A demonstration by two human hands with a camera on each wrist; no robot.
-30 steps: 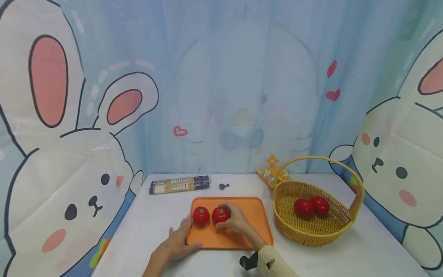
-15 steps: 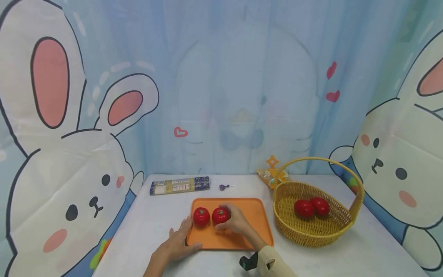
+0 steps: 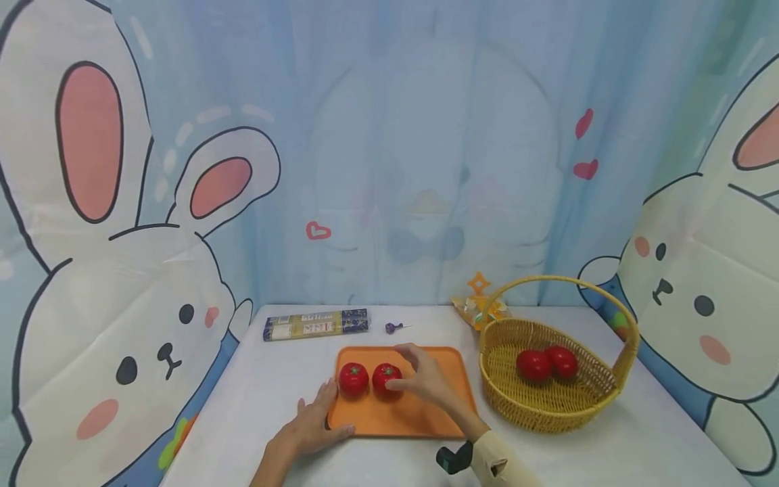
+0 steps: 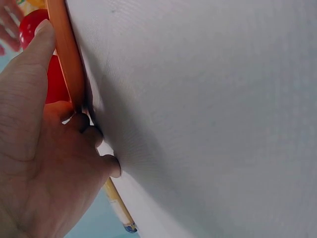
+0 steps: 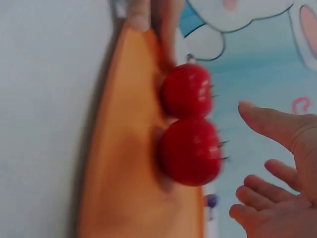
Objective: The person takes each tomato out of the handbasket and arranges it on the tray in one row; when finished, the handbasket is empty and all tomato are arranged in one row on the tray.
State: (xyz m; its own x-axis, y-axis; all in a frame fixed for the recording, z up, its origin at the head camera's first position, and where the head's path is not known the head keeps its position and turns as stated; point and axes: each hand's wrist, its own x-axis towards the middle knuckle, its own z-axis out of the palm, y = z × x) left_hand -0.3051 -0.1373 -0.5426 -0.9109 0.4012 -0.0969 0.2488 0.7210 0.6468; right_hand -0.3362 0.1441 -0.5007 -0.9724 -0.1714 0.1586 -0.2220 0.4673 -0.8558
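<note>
Two red tomatoes, a left tomato (image 3: 353, 379) and a right tomato (image 3: 386, 380), sit side by side on an orange tray (image 3: 426, 419). My right hand (image 3: 426, 377) is lifted beside the right tomato. Its fingers are spread and hold nothing; the right wrist view shows a gap between this hand (image 5: 277, 173) and the tomatoes. At the tray's front left corner my left hand (image 3: 313, 423) rests with thumb and fingers spread, touching the edge. In the left wrist view, the thumb of this hand (image 4: 44, 148) lies against the tray's rim (image 4: 67, 49).
A woven basket (image 3: 535, 412) with a tall handle stands right of the tray, holding two red tomatoes (image 3: 548, 365). Behind lie a long yellow-and-blue packet (image 3: 316, 325), a small purple-headed pin-like item (image 3: 394, 328) and a golden bag (image 3: 481, 310). A blue curtain (image 3: 389, 169) hangs behind the table.
My right hand has let go of the right tomato, opened its fingers and drawn back up and to the right. The tomato stays on the tray. The left hand keeps its place.
</note>
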